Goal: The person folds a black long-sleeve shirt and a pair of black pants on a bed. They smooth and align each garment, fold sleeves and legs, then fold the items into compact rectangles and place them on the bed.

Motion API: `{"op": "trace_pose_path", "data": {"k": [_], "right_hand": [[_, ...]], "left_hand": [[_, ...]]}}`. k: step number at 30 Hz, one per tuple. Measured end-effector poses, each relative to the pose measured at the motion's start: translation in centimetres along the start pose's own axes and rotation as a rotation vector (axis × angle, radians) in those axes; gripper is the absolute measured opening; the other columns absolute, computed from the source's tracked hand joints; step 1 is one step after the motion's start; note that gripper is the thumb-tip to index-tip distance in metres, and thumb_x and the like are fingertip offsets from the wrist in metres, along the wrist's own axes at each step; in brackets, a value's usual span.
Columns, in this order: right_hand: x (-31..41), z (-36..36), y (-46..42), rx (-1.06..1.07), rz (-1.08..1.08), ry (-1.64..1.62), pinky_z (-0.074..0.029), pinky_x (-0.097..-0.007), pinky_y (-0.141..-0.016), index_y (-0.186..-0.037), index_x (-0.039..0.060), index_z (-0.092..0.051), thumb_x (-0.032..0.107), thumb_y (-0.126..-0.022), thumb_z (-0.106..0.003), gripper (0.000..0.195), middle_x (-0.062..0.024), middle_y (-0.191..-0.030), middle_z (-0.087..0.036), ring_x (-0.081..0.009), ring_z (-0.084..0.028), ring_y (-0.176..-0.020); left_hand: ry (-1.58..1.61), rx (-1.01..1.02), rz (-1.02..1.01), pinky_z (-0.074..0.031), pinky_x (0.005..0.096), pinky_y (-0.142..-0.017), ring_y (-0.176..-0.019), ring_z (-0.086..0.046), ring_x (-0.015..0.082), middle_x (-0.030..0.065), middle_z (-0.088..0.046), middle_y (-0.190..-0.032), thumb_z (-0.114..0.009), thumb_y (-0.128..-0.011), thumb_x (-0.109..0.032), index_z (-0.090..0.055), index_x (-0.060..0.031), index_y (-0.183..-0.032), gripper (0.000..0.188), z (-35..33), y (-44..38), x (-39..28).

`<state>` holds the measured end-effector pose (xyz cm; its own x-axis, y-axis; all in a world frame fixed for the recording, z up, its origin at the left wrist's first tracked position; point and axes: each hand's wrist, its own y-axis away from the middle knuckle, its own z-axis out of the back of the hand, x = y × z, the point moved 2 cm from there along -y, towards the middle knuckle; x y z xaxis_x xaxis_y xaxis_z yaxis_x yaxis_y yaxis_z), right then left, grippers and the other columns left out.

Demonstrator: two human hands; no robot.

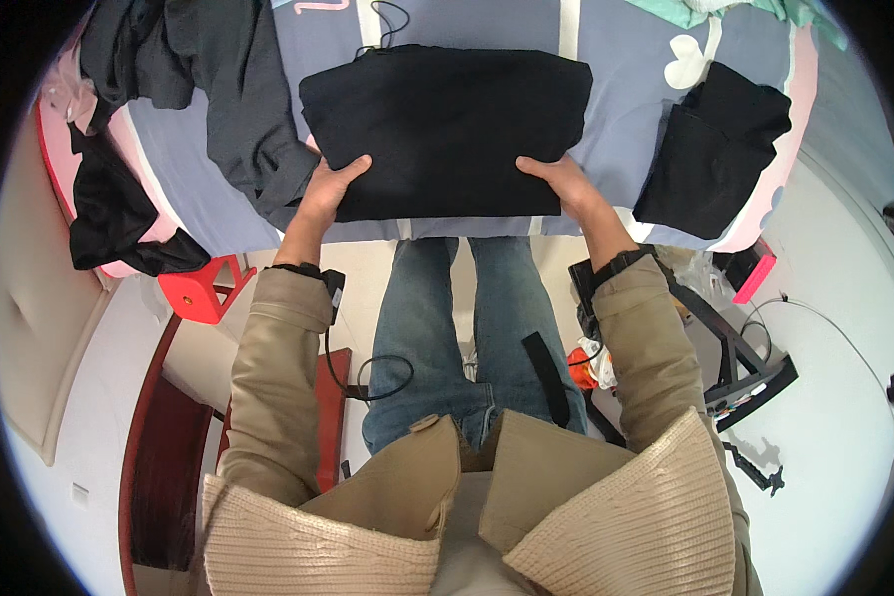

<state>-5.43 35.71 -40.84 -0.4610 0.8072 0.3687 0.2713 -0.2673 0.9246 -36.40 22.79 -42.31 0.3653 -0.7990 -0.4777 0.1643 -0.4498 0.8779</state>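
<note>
A folded black garment (pixel 447 127) lies broad and flat before me at the near edge of the bed. My left hand (pixel 333 182) grips its lower left side, thumb on top and fingers hidden beneath the cloth. On the lower right side my right hand (pixel 561 179) holds it the same way. Dark grey clothing (pixel 246 112) is spread just left of the garment. Farther to the right rests a smaller folded black cloth (pixel 715 153).
A patterned blue-grey bedsheet (pixel 618 119) covers the bed. Black fabric (pixel 112 208) hangs over its left edge, above a red plastic stool (pixel 201 290). A black cable (pixel 391 30) lies behind the garment. Black metal equipment (pixel 745 372) stands at lower right.
</note>
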Motion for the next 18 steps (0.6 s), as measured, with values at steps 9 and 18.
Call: {"op": "trace_pose_path", "data": {"k": [9, 18], "right_hand": [[3.6, 5.3, 6.8, -0.179, 0.115, -0.077, -0.036, -0.0314, -0.097, -0.125, -0.0092, -0.036, 0.017, -0.067, -0.073, 0.073, -0.0188, -0.120, -0.048, -0.0254, -0.049, -0.107], [4.5, 16.1, 9.5, -0.480, 0.273, -0.007, -0.038, -0.0302, -0.093, -0.119, -0.0130, -0.041, 0.024, -0.071, -0.072, 0.069, -0.0197, -0.116, -0.052, -0.0244, -0.052, -0.104]], "left_hand": [[0.071, 0.117, -0.007, -0.042, 0.0332, -0.091, -0.103, -0.053, 0.0233, 0.0130, -0.053, -0.113, -0.069, -0.075, -0.014, -0.039, 0.0038, -0.122, 0.058, -5.9, 4.1, -3.9], [-0.174, 0.122, -0.130, -0.048, 0.0273, -0.070, -0.077, -0.061, 0.0176, 0.0111, -0.062, -0.089, -0.063, -0.079, -0.020, -0.054, 0.0077, -0.104, 0.038, -16.3, 4.3, -13.4]]}}
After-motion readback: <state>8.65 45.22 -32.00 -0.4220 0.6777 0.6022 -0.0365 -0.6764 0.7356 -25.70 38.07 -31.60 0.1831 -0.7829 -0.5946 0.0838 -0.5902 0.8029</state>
